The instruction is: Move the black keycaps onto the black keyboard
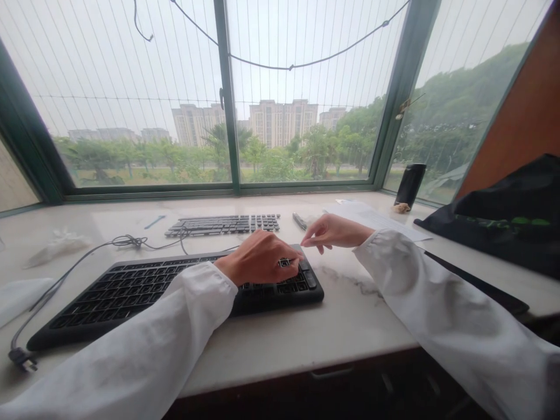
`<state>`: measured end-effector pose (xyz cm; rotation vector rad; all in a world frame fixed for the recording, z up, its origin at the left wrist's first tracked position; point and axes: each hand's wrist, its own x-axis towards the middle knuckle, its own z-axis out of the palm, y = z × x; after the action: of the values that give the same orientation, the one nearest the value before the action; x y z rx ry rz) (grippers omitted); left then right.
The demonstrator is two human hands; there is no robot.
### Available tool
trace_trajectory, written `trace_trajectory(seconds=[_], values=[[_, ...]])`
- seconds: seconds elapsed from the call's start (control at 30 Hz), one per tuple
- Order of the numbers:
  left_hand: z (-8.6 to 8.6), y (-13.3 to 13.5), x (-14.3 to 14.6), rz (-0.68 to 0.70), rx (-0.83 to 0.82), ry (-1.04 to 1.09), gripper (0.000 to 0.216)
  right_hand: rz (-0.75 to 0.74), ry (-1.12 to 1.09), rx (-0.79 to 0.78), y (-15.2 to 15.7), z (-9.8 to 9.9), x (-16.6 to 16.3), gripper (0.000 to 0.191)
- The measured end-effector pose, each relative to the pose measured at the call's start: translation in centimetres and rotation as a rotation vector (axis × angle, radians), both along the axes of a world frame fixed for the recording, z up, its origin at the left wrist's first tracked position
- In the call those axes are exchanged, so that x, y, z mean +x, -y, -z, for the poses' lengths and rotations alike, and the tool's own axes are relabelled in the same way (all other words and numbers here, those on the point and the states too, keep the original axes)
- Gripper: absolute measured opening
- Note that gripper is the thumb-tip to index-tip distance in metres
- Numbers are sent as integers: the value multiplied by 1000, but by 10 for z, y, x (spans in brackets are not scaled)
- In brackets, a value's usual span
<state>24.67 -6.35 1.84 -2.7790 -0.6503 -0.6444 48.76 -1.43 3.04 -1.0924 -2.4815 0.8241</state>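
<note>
A black keyboard base [144, 289] lies slantwise on the light countertop, and most of its key sockets are bare. Over its right end is my left hand [262, 258], fingers curled and thumb against the index finger at the numeric keypad. My right hand [336, 231] hovers just past the base's upper right corner. Its thumb and index finger are pinched together, close to the left fingertips. Whatever either hand holds is too small to make out. Behind the base, loose dark keycaps [219, 225] are laid out in rows like a keyboard.
The keyboard's cable and USB plug [23, 359] run down the left side. A crumpled clear plastic bag [56, 248] and a blue strip [154, 222] lie at left. Papers [376, 219], a black cylinder [410, 185] and a black bag [511, 216] are at right, below windows.
</note>
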Motion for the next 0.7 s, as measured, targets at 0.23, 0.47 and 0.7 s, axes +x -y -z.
trace_trajectory(seconds=[0.23, 0.47, 0.7], values=[[-1, -7, -6, -167, 93, 124, 25, 12, -13, 86, 10, -2, -9, 44], [3, -11, -6, -256, 78, 134, 24, -72, 101, 18, 10, 5, -16, 43], [3, -12, -6, -273, 83, 150, 24, -120, 113, -2, 20, -4, -17, 39]])
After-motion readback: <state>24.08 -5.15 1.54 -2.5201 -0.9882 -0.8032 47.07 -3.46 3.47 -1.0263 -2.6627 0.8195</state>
